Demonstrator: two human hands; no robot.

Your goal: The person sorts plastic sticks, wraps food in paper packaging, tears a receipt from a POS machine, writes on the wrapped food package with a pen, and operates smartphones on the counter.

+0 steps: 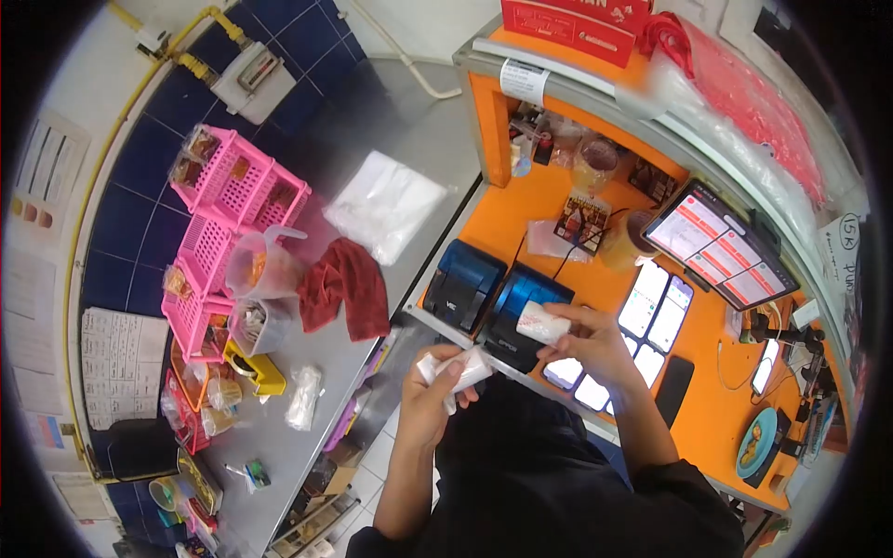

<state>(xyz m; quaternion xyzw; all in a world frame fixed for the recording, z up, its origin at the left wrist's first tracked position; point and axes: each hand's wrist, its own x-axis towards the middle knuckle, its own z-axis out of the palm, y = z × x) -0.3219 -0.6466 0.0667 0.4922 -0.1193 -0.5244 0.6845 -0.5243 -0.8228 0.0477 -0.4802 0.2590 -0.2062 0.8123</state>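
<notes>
My left hand is closed around a small white roll, with loose white material showing beside the fingers. In my right hand, the fingers and thumb pinch a white packet with red print; its contents cannot be made out. Both hands are raised in front of my dark clothing, a short distance apart. Just beyond them, two blue-and-black receipt printers stand side by side on the orange counter. The right hand's packet overlaps the nearer printer in view.
Several lit phones and a tablet occupy the orange counter. On the steel table to the left are pink baskets, plastic jugs, a dark red cloth and white plastic bags. A blue-green dish sits far right.
</notes>
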